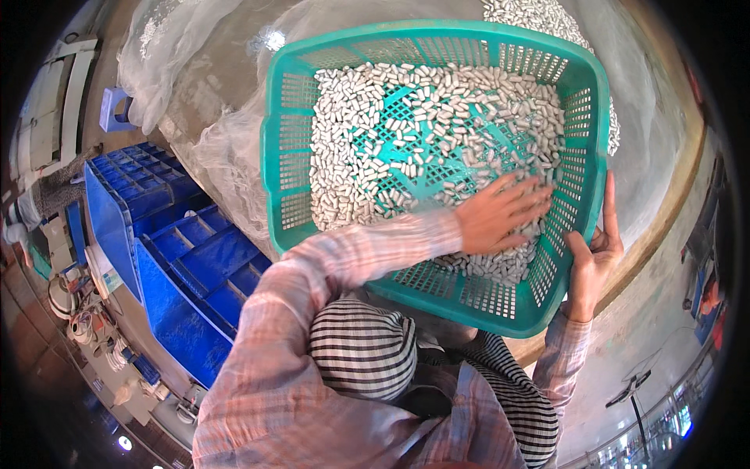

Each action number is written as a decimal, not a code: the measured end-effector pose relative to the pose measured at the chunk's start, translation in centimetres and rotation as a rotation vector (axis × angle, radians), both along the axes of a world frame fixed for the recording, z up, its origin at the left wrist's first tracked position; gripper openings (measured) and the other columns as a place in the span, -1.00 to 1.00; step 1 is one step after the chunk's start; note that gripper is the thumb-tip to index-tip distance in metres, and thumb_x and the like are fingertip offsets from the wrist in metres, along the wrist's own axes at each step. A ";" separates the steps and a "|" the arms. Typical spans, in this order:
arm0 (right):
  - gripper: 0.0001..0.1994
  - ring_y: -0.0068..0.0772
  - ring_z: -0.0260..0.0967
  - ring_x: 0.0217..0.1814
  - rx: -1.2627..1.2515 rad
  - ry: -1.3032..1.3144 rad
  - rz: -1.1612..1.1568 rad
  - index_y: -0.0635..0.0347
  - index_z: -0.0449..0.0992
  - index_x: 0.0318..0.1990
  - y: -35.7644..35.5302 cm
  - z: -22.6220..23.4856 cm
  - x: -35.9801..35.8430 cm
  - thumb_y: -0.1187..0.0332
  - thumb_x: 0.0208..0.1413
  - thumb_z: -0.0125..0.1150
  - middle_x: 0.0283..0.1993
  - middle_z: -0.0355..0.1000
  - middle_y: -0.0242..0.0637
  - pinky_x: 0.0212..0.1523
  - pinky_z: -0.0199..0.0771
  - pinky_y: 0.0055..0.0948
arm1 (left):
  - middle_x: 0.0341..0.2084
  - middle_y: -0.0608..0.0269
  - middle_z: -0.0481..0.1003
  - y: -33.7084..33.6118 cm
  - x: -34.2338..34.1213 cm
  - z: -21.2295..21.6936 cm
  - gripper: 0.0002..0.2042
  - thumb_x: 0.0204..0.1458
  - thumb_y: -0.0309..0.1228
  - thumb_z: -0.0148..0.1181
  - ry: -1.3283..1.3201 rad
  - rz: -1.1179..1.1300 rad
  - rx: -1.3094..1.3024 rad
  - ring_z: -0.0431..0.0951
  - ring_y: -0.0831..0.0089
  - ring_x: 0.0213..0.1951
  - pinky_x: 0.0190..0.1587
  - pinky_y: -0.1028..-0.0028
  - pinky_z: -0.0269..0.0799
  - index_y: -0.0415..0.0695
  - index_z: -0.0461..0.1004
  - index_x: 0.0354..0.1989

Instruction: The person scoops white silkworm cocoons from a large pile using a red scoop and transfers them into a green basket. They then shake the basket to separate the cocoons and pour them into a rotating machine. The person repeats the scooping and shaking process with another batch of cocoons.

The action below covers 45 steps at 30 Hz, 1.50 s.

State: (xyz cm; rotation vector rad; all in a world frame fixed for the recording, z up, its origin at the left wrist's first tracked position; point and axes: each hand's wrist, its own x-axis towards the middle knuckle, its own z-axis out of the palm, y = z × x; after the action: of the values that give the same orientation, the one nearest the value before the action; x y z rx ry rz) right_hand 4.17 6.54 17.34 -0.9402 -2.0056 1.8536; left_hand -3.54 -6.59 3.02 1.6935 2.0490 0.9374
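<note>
A large green plastic basket [422, 33] with slotted walls and a lattice bottom stands tilted in front of me. Many small whitish cylindrical pieces [344, 172] lie in it, thick along the sides and sparser over the middle, where green lattice shows. My left hand [504, 213] reaches across into the basket's right part. It lies flat on the pieces, fingers stretched and slightly blurred, holding nothing that I can see. At the basket's lower right corner, my right hand [594, 262] grips the rim, thumb inside and fingers outside.
Blue compartmented plastic crates [176, 258] stand at the left. Beyond the basket, sheer netting [234, 148] covers a surface, with more whitish pieces [539, 19] heaped at the far right. A small blue plastic object [117, 109] sits at far left. Striped cloth [363, 348] shows near my body.
</note>
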 end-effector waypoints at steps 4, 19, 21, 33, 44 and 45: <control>-0.15 -0.69 0.43 -0.24 -0.054 -0.012 -0.058 0.22 0.08 0.37 0.8 -2.2 0.4 0.80 -0.25 -0.12 -0.02 0.48 -0.24 -0.24 0.41 -0.72 | 0.43 0.50 -0.19 -9.7 -2.2 -1.7 -0.39 0.12 0.08 -0.05 0.195 -0.278 -0.374 -0.28 0.15 0.44 0.34 -0.22 -0.49 0.47 -0.02 0.36; -0.17 -0.51 0.41 0.01 -0.166 0.062 -0.133 0.25 0.09 0.36 2.9 -10.7 2.8 0.79 -0.25 -0.11 0.16 0.37 -0.18 0.02 0.40 -0.59 | 0.43 0.16 -0.21 -12.2 -9.6 -5.4 -0.32 0.13 0.09 -0.09 0.362 0.656 -0.510 -0.33 -0.11 0.41 0.26 -0.34 -0.45 0.17 -0.05 0.41; -0.17 -0.50 0.40 0.02 -0.156 0.082 -0.123 0.25 0.09 0.36 3.0 -10.9 2.7 0.79 -0.25 -0.11 0.17 0.36 -0.18 0.03 0.40 -0.58 | 0.42 0.15 -0.18 -7.2 -8.9 -5.8 -0.32 0.13 0.10 -0.09 0.339 0.525 -0.397 -0.26 -0.08 0.41 0.28 -0.29 -0.39 0.13 -0.01 0.39; -0.30 -0.38 0.29 0.18 0.192 -0.076 0.016 0.26 0.07 0.37 2.9 -9.5 3.0 0.71 -0.01 -0.01 0.33 0.17 -0.08 0.14 0.33 -0.44 | 0.12 0.42 0.43 -20.7 -4.5 4.6 -0.67 -0.10 -0.45 0.17 0.073 0.202 -0.293 0.40 0.32 0.13 0.09 0.21 0.31 0.10 0.58 -0.10; -0.70 0.06 0.51 -0.40 0.686 -0.473 0.020 0.30 0.39 -0.01 2.1 -12.8 5.6 0.34 0.17 0.14 -0.40 0.48 0.09 -0.45 0.40 -0.15 | -0.19 -0.17 0.50 -29.2 -4.2 3.1 -0.48 -0.10 -0.55 0.21 -0.246 1.296 -0.375 0.55 -0.01 -0.12 -0.10 0.28 0.42 -0.25 0.21 0.09; -0.71 0.08 0.50 -0.40 0.689 -0.509 0.005 0.29 0.39 -0.02 2.1 -13.0 6.0 0.32 0.17 0.15 -0.41 0.47 0.10 -0.46 0.38 -0.14 | -0.21 -0.17 0.51 -29.7 -3.6 2.6 -0.49 -0.10 -0.55 0.20 -0.270 1.321 -0.379 0.55 -0.02 -0.12 -0.10 0.27 0.42 -0.25 0.21 0.08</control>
State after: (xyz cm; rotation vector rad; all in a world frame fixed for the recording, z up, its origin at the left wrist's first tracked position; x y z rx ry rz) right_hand 10.15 8.64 4.39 -1.2378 -2.6511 0.8203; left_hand -7.16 -36.25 5.62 -0.1502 2.7718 0.8712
